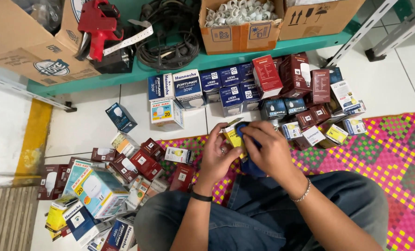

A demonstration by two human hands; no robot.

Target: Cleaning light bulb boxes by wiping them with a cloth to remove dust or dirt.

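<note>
Woven mat (379,148): two hands (left (217,158), right (270,151)) gripping one yellow-blue bulb box (234,136).

Glossy printed cardboard bulb boxes (187,88) lie on smooth white floor tiles (389,83) and a woven plastic mat (384,144); matt brown cardboard cartons (237,32) above.

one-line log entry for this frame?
left hand: holds small yellow box | right hand: on same box | surroundings: bulb boxes on floor, woven mat

Bright even overhead light, soft shadows, sharp focus, slight wide-angle edge distortion.
</note>
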